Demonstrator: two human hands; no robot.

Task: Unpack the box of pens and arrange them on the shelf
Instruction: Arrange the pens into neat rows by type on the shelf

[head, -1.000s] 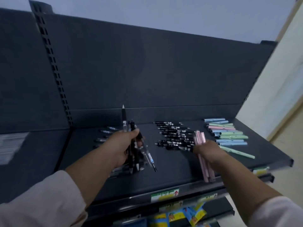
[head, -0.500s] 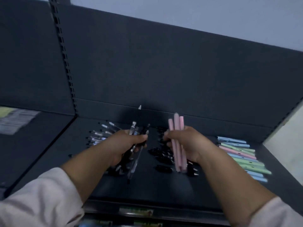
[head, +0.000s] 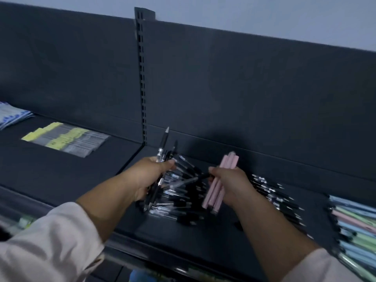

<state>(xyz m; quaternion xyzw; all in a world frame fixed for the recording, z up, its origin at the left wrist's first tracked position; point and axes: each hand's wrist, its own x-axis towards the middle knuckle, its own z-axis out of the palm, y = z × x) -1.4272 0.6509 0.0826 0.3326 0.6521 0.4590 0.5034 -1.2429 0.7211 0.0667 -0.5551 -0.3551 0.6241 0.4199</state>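
Note:
My left hand (head: pixel 149 178) grips a fanned bunch of black pens (head: pixel 162 147), one tip pointing up above the rest. My right hand (head: pixel 230 185) holds a few pink pens (head: pixel 215 190) and its thumb and forefinger pinch the end of one black pen from the left bunch. Both hands hover over the dark shelf (head: pixel 203 237). Loose black pens (head: pixel 183 210) lie under my hands, more black pens (head: pixel 272 192) lie to the right, and pastel blue, green and pink pens (head: pixel 354 226) sit in a row at the far right.
A slotted upright post (head: pixel 142 78) divides the shelf's back panel. On the left shelf section lie clear packets with yellow labels (head: pixel 67 139) and a blue-white packet (head: pixel 12 117) at the far left edge. A lower shelf with coloured goods shows below the front rim.
The view has swung left, so the pens sit further right in frame. My hands have come closer together, and my right fingers now touch a black pen from the left bunch.

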